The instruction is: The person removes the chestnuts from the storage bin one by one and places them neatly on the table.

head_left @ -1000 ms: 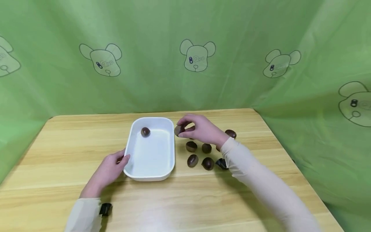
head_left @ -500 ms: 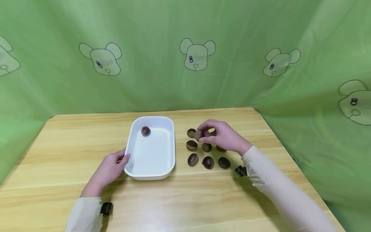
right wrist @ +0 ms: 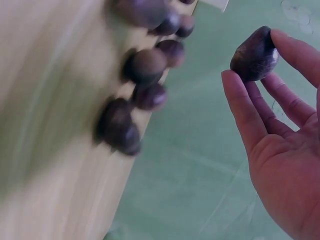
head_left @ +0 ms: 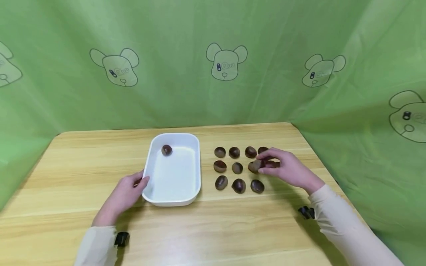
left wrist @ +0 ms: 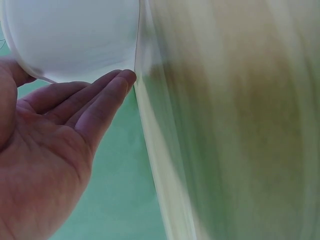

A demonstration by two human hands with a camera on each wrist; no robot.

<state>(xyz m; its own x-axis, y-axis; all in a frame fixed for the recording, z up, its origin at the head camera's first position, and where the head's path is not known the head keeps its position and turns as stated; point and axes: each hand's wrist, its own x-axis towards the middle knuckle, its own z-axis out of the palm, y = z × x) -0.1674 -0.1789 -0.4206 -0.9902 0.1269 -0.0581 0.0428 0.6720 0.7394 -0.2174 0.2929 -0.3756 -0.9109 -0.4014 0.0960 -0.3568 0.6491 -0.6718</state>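
Observation:
My left hand (head_left: pixel 128 194) grips the left rim of a white rectangular dish (head_left: pixel 171 203), thumb over the edge and fingers against the outer wall, as the left wrist view shows. Inside that dish, near its back left corner, lies one chestnut (head_left: pixel 166 150). Between thumb and fingertips my right hand (head_left: pixel 285 168) pinches another chestnut (right wrist: pixel 256 56); the right wrist view has it off the table. In the head view it overlaps a chestnut at the right of the middle row. A back-row chestnut (head_left: pixel 263 150) sits just behind my right fingertips, partly covered.
Several more chestnuts stand in rows on the wooden table (head_left: pixel 206 236), right of the dish, such as a front-row chestnut (head_left: pixel 238 186). A green curtain (head_left: pixel 173 99) hangs behind the table and along its sides. Each wrist carries a small black device (head_left: pixel 122 239).
My right hand has moved from beside the dish's right rim to the right, over the rows, carrying the pinched chestnut. The left hand and dish have stayed in place.

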